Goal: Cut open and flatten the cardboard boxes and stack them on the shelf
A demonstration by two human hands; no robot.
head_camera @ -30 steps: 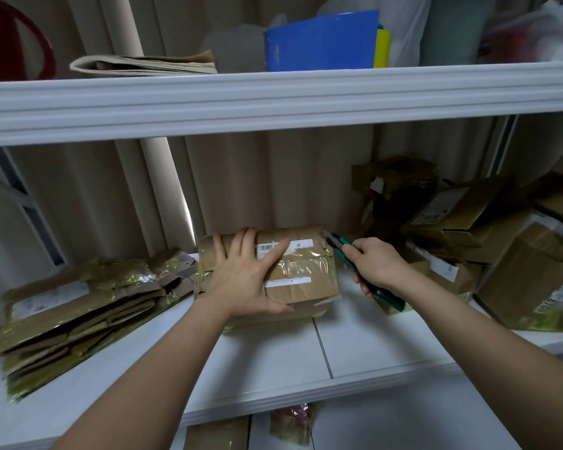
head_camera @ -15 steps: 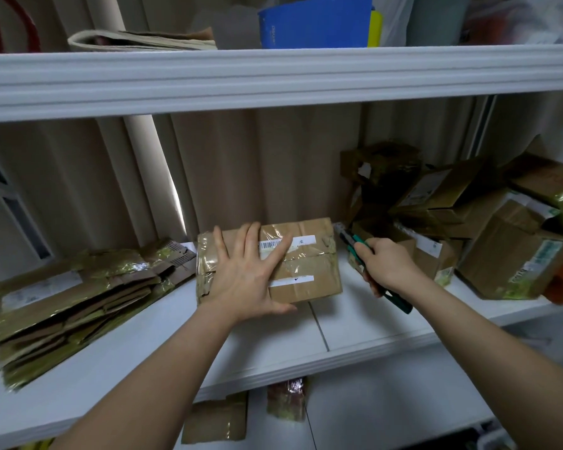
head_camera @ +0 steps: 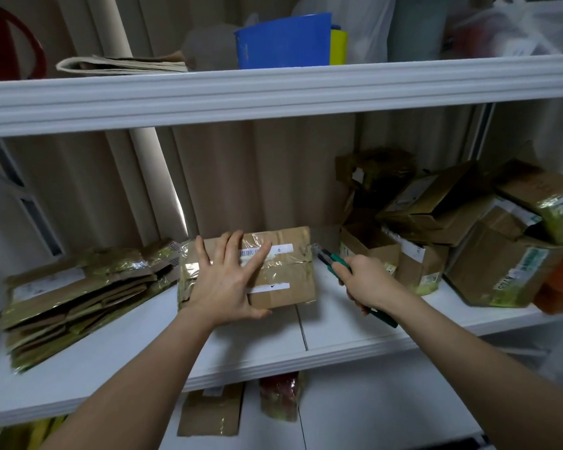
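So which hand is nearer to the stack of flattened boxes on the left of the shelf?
Left. The left hand presses flat on the taped box right beside the flattened stack; the right hand, gripping the green cutter, is beyond that box's far side.

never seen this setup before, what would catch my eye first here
The two hands at the middle shelf: the left hand pressed flat on a taped cardboard box, the right hand gripping a green utility knife at the box's right end. Next, the flattened cardboard stack at left and the box pile at right.
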